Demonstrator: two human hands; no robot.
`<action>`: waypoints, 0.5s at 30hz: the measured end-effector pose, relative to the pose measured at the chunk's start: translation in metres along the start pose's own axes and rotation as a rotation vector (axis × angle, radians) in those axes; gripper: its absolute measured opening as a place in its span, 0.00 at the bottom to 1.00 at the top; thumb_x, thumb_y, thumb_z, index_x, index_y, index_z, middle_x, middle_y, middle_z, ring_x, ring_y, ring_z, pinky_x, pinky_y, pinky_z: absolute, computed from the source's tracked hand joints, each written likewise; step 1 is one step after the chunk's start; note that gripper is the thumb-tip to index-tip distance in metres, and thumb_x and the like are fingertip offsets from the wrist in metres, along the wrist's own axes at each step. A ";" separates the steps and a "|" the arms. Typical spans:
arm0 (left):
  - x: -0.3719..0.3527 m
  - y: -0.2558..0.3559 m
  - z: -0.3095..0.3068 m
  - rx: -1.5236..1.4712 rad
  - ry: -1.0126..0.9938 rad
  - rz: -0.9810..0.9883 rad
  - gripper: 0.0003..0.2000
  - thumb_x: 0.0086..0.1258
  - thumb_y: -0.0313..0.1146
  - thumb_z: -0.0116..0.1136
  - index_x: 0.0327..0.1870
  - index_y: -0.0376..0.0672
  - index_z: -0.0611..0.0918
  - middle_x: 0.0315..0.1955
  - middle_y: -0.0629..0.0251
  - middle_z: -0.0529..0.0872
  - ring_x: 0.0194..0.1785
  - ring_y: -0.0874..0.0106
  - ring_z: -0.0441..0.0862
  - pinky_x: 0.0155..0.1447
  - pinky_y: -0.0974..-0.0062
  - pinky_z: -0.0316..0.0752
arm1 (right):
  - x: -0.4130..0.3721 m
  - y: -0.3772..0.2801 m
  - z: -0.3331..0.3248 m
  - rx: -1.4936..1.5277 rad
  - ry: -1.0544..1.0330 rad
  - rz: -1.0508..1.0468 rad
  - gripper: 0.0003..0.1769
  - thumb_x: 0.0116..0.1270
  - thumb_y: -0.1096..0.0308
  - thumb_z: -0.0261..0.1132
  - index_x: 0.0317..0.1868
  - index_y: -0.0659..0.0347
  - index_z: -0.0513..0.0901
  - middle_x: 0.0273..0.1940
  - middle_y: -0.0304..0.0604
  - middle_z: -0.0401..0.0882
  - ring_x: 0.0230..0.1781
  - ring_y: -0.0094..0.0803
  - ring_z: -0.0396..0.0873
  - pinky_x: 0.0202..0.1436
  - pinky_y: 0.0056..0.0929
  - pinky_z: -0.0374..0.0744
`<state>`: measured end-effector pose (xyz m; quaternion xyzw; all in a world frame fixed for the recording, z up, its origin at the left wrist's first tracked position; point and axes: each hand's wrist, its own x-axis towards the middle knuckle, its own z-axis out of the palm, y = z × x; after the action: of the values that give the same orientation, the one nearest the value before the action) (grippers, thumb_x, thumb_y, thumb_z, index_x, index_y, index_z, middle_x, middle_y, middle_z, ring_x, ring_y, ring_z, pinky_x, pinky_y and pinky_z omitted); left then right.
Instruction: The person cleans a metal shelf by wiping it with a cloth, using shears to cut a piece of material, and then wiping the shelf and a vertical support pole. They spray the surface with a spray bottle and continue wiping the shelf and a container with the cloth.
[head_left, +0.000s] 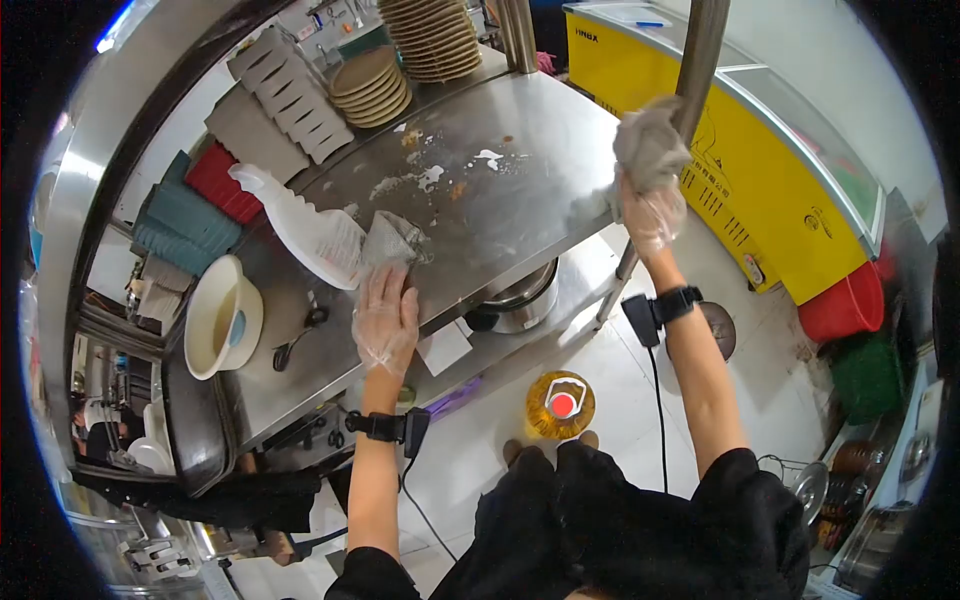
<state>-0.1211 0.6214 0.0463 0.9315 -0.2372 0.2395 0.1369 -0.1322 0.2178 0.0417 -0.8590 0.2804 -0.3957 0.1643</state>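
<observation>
My left hand (385, 318), in a clear plastic glove, lies on the steel table (520, 190) near its front edge with the fingers stretched out. Its fingertips are at a crumpled grey-white cloth or pad (393, 240). Just left of that lies a long, curved white plastic piece (310, 232). My right hand (655, 215), also gloved, is raised at the table's right end, closed around a grey rag (650, 145) beside the steel post (700, 65). White and brownish food spots (430, 178) are scattered over the tabletop.
A cream basin (222, 320) and a black-handled utensil (300, 338) sit on the left. Stacked plates (370, 85) stand at the back. Below are a pot (520, 300) and an oil jug (560, 405) on the floor. A yellow freezer (720, 150) stands right.
</observation>
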 end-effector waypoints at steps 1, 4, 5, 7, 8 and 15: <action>0.000 -0.001 0.002 -0.017 0.010 -0.003 0.19 0.76 0.43 0.49 0.61 0.46 0.79 0.64 0.59 0.77 0.69 0.51 0.71 0.69 0.57 0.69 | 0.010 -0.004 0.005 -0.187 -0.140 0.063 0.36 0.64 0.38 0.64 0.59 0.59 0.81 0.49 0.51 0.85 0.50 0.45 0.82 0.53 0.44 0.80; -0.001 0.000 0.002 -0.028 0.013 -0.012 0.18 0.76 0.42 0.49 0.61 0.45 0.79 0.64 0.59 0.77 0.69 0.50 0.70 0.69 0.56 0.69 | 0.025 -0.018 0.011 -0.409 -0.143 -0.305 0.43 0.62 0.35 0.62 0.71 0.54 0.71 0.72 0.61 0.65 0.70 0.50 0.68 0.74 0.40 0.65; 0.000 0.001 0.001 -0.022 0.004 -0.014 0.19 0.76 0.42 0.50 0.62 0.45 0.79 0.64 0.59 0.77 0.69 0.50 0.70 0.69 0.56 0.68 | 0.027 -0.020 0.011 -0.317 -0.225 -0.231 0.44 0.62 0.42 0.66 0.75 0.52 0.65 0.77 0.59 0.56 0.74 0.53 0.62 0.78 0.41 0.59; -0.001 0.004 -0.001 -0.036 0.003 -0.019 0.19 0.76 0.42 0.50 0.62 0.45 0.79 0.64 0.59 0.77 0.69 0.50 0.70 0.70 0.55 0.68 | 0.014 -0.018 -0.002 -0.189 -0.230 -0.282 0.41 0.63 0.48 0.67 0.75 0.45 0.65 0.77 0.57 0.57 0.74 0.57 0.60 0.77 0.44 0.62; -0.001 0.004 0.000 -0.046 0.005 -0.030 0.19 0.76 0.42 0.50 0.62 0.45 0.79 0.64 0.58 0.77 0.69 0.50 0.70 0.70 0.55 0.68 | 0.003 -0.011 -0.010 -0.227 -0.286 -0.338 0.38 0.65 0.50 0.66 0.75 0.38 0.66 0.77 0.54 0.57 0.74 0.59 0.60 0.75 0.47 0.65; 0.000 0.006 0.002 -0.026 0.010 -0.004 0.18 0.76 0.42 0.50 0.62 0.45 0.79 0.65 0.59 0.76 0.69 0.49 0.70 0.69 0.55 0.69 | 0.034 -0.012 -0.005 -0.539 -0.498 -0.303 0.30 0.74 0.62 0.52 0.76 0.45 0.64 0.74 0.57 0.63 0.66 0.52 0.73 0.64 0.42 0.77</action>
<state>-0.1234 0.6159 0.0456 0.9289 -0.2377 0.2409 0.1506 -0.1137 0.2064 0.0704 -0.9726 0.1957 -0.1074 -0.0644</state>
